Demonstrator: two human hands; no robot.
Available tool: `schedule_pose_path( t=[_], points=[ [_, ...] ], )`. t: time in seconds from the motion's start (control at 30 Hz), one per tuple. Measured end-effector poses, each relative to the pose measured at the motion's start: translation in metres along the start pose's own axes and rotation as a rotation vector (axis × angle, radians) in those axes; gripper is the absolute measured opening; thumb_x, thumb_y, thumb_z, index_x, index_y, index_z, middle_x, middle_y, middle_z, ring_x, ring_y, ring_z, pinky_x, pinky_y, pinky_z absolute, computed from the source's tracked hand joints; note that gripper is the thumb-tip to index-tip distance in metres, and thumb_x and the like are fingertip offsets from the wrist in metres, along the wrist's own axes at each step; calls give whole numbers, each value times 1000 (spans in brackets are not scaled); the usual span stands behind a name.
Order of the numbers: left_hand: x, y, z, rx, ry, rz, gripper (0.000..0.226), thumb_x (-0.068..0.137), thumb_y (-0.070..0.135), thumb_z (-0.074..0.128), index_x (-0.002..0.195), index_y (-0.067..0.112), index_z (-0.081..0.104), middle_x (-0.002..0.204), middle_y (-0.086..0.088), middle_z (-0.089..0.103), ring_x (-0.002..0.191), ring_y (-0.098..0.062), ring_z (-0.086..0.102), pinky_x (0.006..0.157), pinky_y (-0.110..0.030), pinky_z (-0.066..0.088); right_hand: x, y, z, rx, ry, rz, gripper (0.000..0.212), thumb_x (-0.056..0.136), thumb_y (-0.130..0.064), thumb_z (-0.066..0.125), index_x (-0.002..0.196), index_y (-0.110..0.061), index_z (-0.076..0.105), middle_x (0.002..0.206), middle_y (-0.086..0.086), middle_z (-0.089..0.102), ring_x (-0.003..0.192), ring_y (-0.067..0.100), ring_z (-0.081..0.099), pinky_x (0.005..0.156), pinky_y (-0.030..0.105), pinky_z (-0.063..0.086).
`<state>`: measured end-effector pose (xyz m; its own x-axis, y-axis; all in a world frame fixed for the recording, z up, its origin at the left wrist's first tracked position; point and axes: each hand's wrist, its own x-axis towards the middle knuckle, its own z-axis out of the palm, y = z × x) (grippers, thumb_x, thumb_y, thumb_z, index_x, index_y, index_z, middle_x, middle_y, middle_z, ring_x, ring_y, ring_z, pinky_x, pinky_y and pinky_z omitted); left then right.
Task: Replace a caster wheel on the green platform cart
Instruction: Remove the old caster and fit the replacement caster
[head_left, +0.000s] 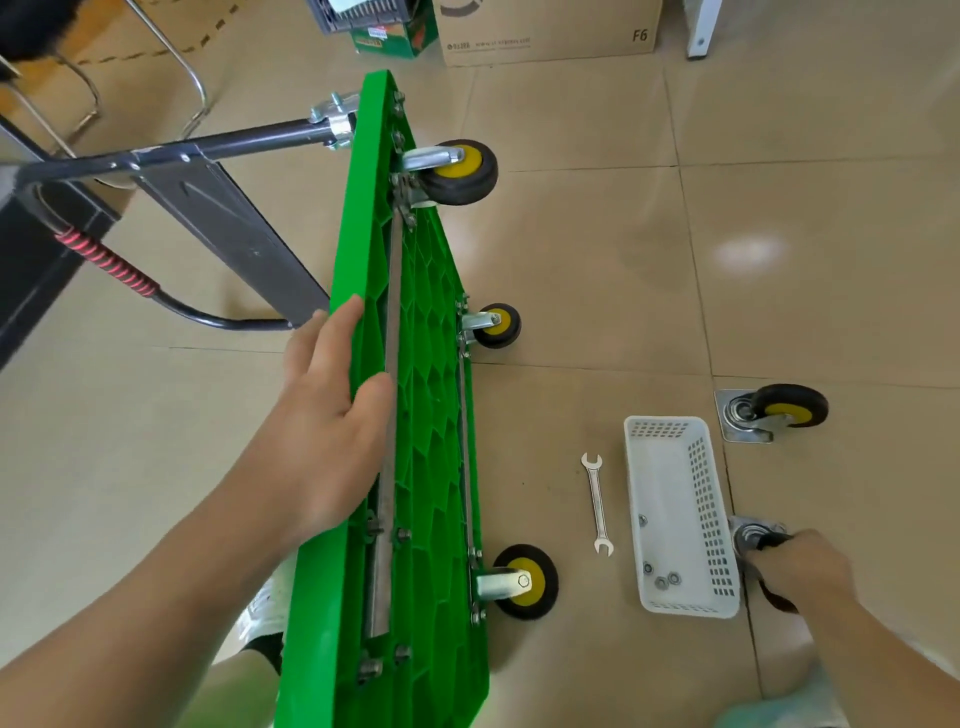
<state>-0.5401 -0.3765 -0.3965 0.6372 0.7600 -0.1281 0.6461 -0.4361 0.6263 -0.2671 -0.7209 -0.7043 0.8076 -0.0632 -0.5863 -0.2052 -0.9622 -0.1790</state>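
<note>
The green platform cart (415, 395) stands on its long edge, underside facing right, with three black-and-yellow casters still bolted on. My left hand (332, 415) grips its upper edge and holds it upright. My right hand (795, 571) is closed around a loose caster (753, 535) on the floor just right of the white basket (670, 452); only its metal plate and a bit of black wheel show. A second loose caster (779, 413) lies farther back. An open-end wrench (597, 504) lies on the floor between cart and basket.
Several nuts (661, 578) sit in the basket. The cart's black handle (171, 156) reaches left toward a chair frame (192, 88). A cardboard box (550, 31) and a green box (395, 39) stand at the back. Tiled floor spreads to the right.
</note>
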Motion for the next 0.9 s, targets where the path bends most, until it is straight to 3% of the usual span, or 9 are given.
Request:
schedule_pose_path(
  t=[0.13, 0.27, 0.43, 0.6, 0.7, 0.8, 0.9],
  points=[
    [2, 5, -4, 64, 16, 8, 74, 100, 32, 48, 161, 43, 8, 168, 19, -3, 151, -3, 8, 106, -15, 11, -1, -3, -6, -87, -9, -8, 30, 84, -22, 75, 89, 4, 60, 72, 19, 67, 66, 33, 65, 52, 32, 46],
    [1, 10, -6, 171, -17, 82, 78, 99, 31, 48, 161, 44, 1, 166, 24, -15, 157, -15, 2, 117, -32, 15, -6, -3, -4, -140, -13, -45, 33, 82, -20, 79, 97, 1, 59, 77, 18, 66, 68, 32, 63, 56, 33, 46],
    [2, 15, -3, 312, -66, 93, 82, 97, 34, 50, 164, 32, 2, 169, 14, -14, 156, -15, -13, 114, -25, -5, -8, 0, -4, -139, -7, -65, 35, 82, -20, 79, 100, 0, 57, 79, 16, 63, 74, 34, 61, 63, 35, 48],
    [1, 15, -3, 261, -13, 107, 83, 97, 26, 50, 164, 31, 1, 170, 14, -8, 156, -9, -11, 118, -22, -6, -8, 1, -7, -111, -40, -59, 44, 78, -25, 84, 103, 1, 58, 78, 14, 62, 77, 33, 62, 64, 34, 46],
    [0, 12, -2, 213, 5, 93, 83, 99, 25, 49, 163, 34, -2, 170, 16, -7, 156, -8, -6, 125, -30, 1, -7, 4, -3, -39, -80, -63, 52, 72, -27, 90, 104, 2, 60, 85, 17, 66, 75, 32, 63, 59, 32, 43],
    [0, 10, 0, 206, 8, 83, 82, 98, 26, 49, 163, 34, 0, 170, 17, -6, 157, -8, -4, 128, -35, 6, -6, 6, 3, 9, -38, -76, 45, 72, -22, 90, 97, 1, 60, 72, 11, 62, 61, 25, 58, 48, 28, 36],
    [1, 11, 1, 207, 13, 83, 82, 97, 25, 50, 164, 33, 2, 170, 17, -6, 156, -6, -4, 128, -35, 6, -4, 7, 5, -8, -6, -75, 47, 76, -22, 88, 104, 4, 60, 79, 14, 63, 68, 29, 57, 52, 32, 36]
  ],
)
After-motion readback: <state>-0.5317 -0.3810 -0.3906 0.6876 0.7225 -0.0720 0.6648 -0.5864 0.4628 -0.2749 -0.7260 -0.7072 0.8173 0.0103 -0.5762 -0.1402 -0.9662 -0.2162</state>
